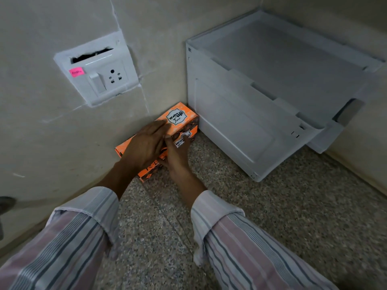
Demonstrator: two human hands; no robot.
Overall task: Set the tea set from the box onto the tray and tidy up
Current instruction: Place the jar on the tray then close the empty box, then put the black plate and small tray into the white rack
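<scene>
An orange and black cardboard box printed "Wake up Time" lies on the speckled floor, along the wall and against a white cabinet. My left hand lies flat on the box's top with its fingers straight. My right hand is at the box's front side, its fingers pressed against the printed face. The box is closed. No tea set or tray is in view.
A white plastic drawer cabinet stands in the corner at the right, touching the box's far end. A wall socket plate with a pink sticker sits above the box. The speckled stone floor stretches toward me and to the right.
</scene>
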